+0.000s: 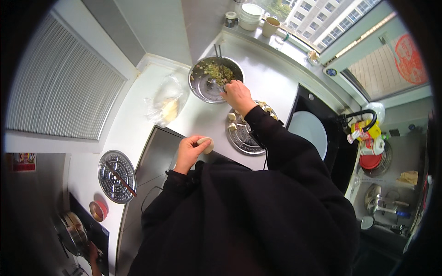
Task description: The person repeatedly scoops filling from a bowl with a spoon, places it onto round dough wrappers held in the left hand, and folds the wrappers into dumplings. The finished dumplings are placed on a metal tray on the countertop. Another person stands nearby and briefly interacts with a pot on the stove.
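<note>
My left hand [189, 153] pinches a round, pale dough wrapper [206, 145] between thumb and fingers, just past the counter's front edge. Over the near right rim of a stainless steel bowl [203, 95], my right hand [239, 96] grips what looks like a metal utensil, its lower end hard to make out. Chopped greenish filling [215, 70] lies inside the bowl. A pair of chopsticks [218, 51] leans on the far rim. Partly under my right sleeve, a perforated steel steamer tray [238, 138] bears several small folded dumplings [232, 120].
A clear plastic bag with dough [169, 107] rests left of the bowl. Another steamer tray [110, 179] carries a brown stick. Near a red bowl [99, 210], another person's hand [92, 253] is at a pot [70, 229]. The black sink [300, 100] holds a pale round basin [309, 132].
</note>
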Motion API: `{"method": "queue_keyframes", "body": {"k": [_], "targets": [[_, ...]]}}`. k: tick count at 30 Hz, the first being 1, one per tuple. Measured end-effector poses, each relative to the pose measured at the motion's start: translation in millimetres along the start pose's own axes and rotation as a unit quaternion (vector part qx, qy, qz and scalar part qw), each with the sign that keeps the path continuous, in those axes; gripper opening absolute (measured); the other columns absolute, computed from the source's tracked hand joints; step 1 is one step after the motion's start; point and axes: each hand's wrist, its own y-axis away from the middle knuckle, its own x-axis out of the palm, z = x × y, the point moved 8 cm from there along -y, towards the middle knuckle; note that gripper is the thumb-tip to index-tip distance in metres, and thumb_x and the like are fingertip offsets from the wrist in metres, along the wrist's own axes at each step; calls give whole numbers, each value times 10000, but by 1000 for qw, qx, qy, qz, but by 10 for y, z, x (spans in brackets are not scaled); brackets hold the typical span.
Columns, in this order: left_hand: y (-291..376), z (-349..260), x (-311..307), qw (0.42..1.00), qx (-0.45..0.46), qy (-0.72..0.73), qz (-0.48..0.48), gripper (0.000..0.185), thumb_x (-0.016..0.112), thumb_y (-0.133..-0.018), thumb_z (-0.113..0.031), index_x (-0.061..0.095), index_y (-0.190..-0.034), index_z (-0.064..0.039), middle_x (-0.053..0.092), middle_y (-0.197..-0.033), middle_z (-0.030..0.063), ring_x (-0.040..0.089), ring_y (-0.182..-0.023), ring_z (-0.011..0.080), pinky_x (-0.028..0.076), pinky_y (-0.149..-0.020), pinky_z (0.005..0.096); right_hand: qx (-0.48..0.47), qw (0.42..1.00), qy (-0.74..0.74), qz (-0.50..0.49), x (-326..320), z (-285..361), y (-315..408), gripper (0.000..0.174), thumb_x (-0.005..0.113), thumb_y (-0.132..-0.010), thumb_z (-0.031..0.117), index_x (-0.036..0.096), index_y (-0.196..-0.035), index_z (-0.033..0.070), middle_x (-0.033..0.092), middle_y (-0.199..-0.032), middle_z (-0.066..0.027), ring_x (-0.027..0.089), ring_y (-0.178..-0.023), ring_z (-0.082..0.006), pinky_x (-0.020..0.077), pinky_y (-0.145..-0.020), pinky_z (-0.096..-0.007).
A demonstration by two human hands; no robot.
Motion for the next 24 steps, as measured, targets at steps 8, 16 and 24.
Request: {"method": "queue_keyframes", "body": {"k": [8, 16, 24], "targets": [[100, -10, -309, 997, 12, 9, -82, 193, 743, -912, -163, 734, -992, 13, 698, -838, -2, 595, -737, 47, 464, -679, 214, 56, 985, 81, 142, 552, -170, -337, 141, 616, -815, 142, 725, -787, 57, 714, -805, -149, 709, -820, -325, 567, -706, -425], [32, 85, -300, 996, -4, 27, -89, 203, 728, -929, -170, 726, -1020, 11, 707, -870, 6, 610, -775, 57, 476, -720, 220, 6, 992, -45, -121, 172, -195, -497, 132, 601, -882, 133, 620, -791, 39, 654, -775, -157, 666, -740, -367, 547, -682, -458], [6, 142, -385, 992, -2, 39, -119, 220, 732, -924, -195, 731, -1001, 11, 702, -835, -5, 608, -749, 53, 478, -685, 222, -2, 995, 20, -95, 406, -128, -609, 90, 648, -823, 137, 620, -795, 56, 659, -789, -136, 682, -730, -328, 559, -676, -412]]}}
